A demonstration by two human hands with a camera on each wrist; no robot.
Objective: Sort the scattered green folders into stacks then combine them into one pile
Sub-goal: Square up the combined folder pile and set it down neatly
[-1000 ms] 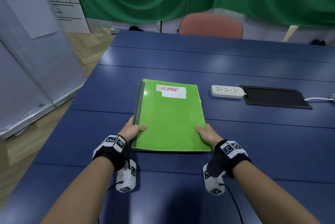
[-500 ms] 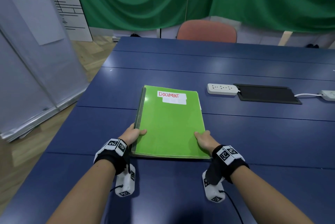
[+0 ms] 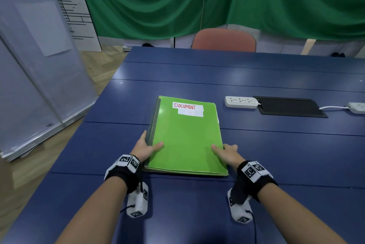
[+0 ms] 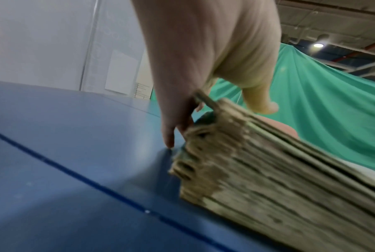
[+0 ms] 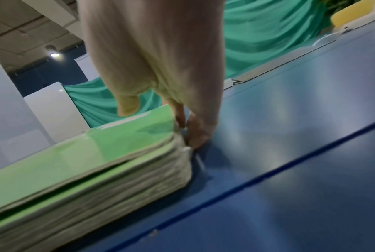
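Note:
One pile of green folders [image 3: 187,139] lies on the blue table [image 3: 276,155], its top cover labelled "DOCUMENT". My left hand [image 3: 152,145] grips the pile's left side near the front corner, thumb on the cover and fingers down along the spines. On the opposite side my right hand [image 3: 224,149] grips it the same way. The left wrist view shows the stacked folder edges [image 4: 279,179] with fingers [image 4: 171,129] reaching the table beside them. In the right wrist view, fingers [image 5: 197,134] tuck in at the pile's [image 5: 74,162] bottom corner.
A white power strip [image 3: 241,102], a black mat [image 3: 290,106] and a second strip [image 3: 357,107] lie to the right behind the pile. A red chair [image 3: 223,40] stands at the far edge. A translucent panel [image 3: 39,85] leans left of the table.
Both hands keep their hold on the pile's sides and the pile has hardly shifted. The head view has lifted a little, showing more of the curtain.

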